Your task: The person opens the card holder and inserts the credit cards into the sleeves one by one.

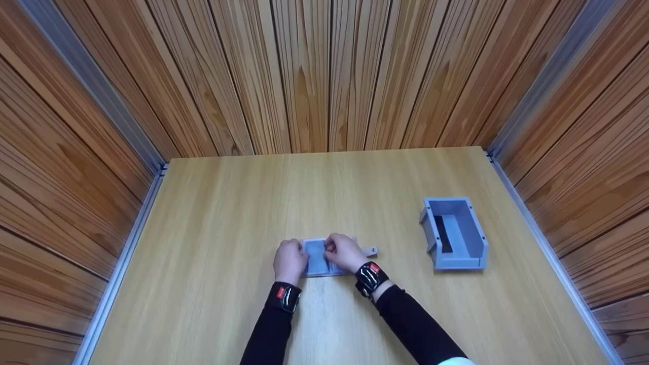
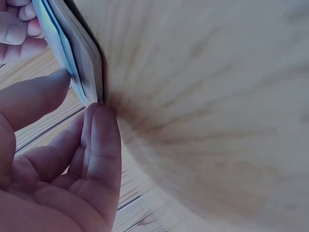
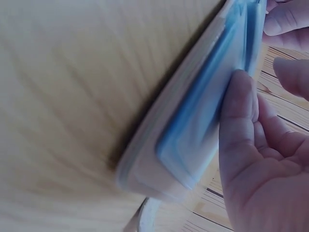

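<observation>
Head view had both hands on a flat blue-grey plastic piece lying on the wooden table, near the front edge and about centre. Left hand sat at its left end, fingers curled; left wrist view showed fingertips against the lower edge of the piece with the thumb just beside its face, narrow gap, so a light pinch rather than a full wrap. Right hand covered the right half; right wrist view showed a finger pressed flat on the blue inner layer of the piece and the thumb off to the side, apart from it. A small grey tab stuck out on the table just right of the right hand. An open blue-grey bin stood well apart to the right, a dark slot visible inside.
</observation>
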Demonstrator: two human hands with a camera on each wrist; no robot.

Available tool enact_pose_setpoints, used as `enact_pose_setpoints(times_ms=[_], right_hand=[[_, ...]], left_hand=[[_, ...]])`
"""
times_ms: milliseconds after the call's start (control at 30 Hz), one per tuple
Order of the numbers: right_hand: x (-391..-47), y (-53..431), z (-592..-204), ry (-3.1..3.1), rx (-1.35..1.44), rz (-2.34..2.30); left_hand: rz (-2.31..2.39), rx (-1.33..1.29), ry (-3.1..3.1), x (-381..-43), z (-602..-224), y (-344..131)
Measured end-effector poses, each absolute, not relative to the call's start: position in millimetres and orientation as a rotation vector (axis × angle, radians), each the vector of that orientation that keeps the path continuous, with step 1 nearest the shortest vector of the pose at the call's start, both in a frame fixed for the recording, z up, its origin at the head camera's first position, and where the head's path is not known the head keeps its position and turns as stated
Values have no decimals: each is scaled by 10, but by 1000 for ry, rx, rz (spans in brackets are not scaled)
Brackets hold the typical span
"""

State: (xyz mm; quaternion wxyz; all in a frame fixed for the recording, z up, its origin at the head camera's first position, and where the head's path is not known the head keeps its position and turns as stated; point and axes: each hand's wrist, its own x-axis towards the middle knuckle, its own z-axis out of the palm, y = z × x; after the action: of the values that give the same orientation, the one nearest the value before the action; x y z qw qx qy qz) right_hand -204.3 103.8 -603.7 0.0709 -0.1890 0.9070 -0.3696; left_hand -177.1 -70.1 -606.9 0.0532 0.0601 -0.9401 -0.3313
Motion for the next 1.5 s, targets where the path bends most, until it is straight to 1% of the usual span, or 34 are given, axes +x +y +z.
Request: enact_pose_setpoints(times_ms=[200,567,900,1200,1500], right_hand=[[-2031,1134,-5957,2752,-577,-1145],[-2110,1420,-5752,2826,-518,-1237],[-2169,1808,-5456,2848,-321,-1296],[-2212,2195,-5230,2868,-286,-1307],[-2298,2577,-5117,3011,-297,-1341]], left_hand=[[-1010,193,-2871,-1777,-6074,-704],[-1007,205,-2861,-1780,-6085,-693],[-1000,230,-2880,-1785,-6081,-691],[-1004,243,-2894,-1788,-6074,-682],[-994,208,-2880,-1784,-6084,-676]])
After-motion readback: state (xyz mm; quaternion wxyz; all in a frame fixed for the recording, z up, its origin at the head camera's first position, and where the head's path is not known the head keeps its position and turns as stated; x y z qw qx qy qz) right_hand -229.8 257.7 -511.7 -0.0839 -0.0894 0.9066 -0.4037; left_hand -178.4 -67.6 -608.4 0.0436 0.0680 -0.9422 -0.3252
